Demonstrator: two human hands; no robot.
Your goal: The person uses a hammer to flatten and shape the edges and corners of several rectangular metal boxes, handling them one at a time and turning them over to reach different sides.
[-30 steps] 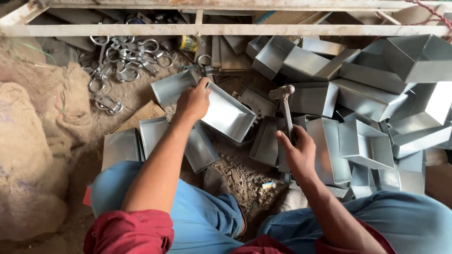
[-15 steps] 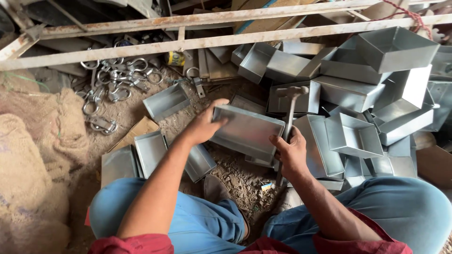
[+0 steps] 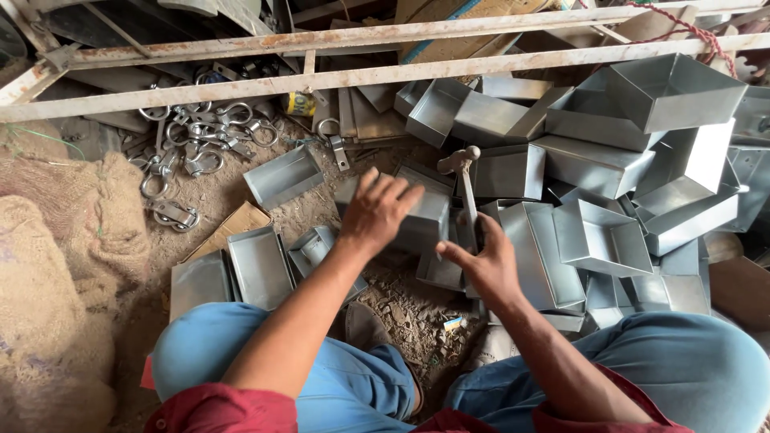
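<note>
We are sitting on the dirt floor (image 3: 233, 196) with our knees apart, looking down at our two bare hands working among bent sheet-metal pieces. Our left hand (image 3: 375, 210) is lying with its fingers spread over the top of a small grey metal tray (image 3: 421, 218), pressing against it and holding it up on its side, so that grip is clasped loosely on the tray rather than clenched around it. Our right hand (image 3: 481, 269) is sitting just beside the tray on its right, closing around the lower shaft of a hammer (image 3: 465, 188), whose metal head is pointing up and away from us, above the tray; the forefinger is stretching out toward the tray's lower edge. The tray is standing between our hands, in front of our knees, at the near edge of a big pile of metal trays (image 3: 626, 160) that is filling the right side of the view. To the left of the left hand, a few flat-lying trays (image 3: 257, 269) are resting on the floor, with a piece of cardboard (image 3: 228, 228) just behind them. Farther back on the left, a heap of steel shackles (image 3: 188, 144) is lying in the dirt, below two rusty white-painted bars (image 3: 401, 56) crossing the top of the view. A burlap sack (image 3: 56, 273) is slumping at the far left.
</note>
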